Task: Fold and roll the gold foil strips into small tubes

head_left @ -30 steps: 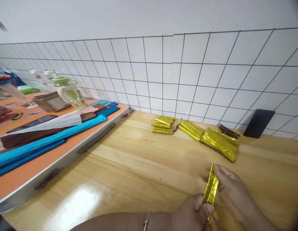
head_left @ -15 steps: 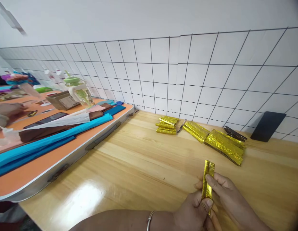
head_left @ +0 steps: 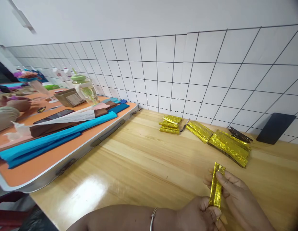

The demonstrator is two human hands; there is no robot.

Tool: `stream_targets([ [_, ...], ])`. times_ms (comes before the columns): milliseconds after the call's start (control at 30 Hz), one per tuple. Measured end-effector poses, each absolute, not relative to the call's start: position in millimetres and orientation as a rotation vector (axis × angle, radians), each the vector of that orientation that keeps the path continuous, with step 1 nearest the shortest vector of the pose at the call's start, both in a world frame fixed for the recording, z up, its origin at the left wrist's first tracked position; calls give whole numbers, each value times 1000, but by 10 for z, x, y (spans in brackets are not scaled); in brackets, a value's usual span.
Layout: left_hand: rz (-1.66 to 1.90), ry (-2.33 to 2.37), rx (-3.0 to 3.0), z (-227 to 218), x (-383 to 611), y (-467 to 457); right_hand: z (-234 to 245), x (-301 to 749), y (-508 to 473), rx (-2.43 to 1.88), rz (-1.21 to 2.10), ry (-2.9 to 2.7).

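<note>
A narrow folded strip of gold foil paper point(head_left: 216, 189) stands nearly upright between my two hands, low right over the wooden table point(head_left: 144, 166). My left hand point(head_left: 201, 216) pinches its lower end, a thin bracelet on the wrist. My right hand point(head_left: 232, 192) pinches its upper part with fingers pressed to it. Farther back lie a small stack of folded gold strips point(head_left: 170, 124), a longer gold piece point(head_left: 199, 131) and a flat pile of gold foil sheets point(head_left: 229, 147).
A black phone point(head_left: 276, 128) leans on the tiled wall, a dark clip-like object point(head_left: 240, 134) beside the foil. To the left an orange-topped table point(head_left: 45, 160) carries blue and brown crepe paper rolls point(head_left: 55, 136), a box, a green-lidded bottle point(head_left: 85, 89). Another person's arm point(head_left: 6, 110) rests there.
The view has swung slightly left and down. Both hands keep hold of the gold strip, which has turned from tilted to more upright.
</note>
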State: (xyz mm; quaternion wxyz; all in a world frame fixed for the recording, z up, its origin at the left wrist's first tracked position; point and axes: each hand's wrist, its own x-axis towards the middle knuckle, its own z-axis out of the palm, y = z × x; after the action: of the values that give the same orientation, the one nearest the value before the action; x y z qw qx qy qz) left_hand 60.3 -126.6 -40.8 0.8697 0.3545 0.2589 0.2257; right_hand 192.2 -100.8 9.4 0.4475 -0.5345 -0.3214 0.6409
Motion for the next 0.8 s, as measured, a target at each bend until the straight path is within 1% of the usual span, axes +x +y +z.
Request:
stream_targets([
  [300, 419, 655, 928, -421, 525, -1314, 178, 1992, -960, -1282, 1487, -707],
  [567, 337, 722, 1070, -186, 485, -1322, 170, 1947, -1005, -1316, 1407, -741],
  [800, 365, 722, 1079, -176, 508, -1334, 183, 1901, -1010, -1281, 1346, -756],
])
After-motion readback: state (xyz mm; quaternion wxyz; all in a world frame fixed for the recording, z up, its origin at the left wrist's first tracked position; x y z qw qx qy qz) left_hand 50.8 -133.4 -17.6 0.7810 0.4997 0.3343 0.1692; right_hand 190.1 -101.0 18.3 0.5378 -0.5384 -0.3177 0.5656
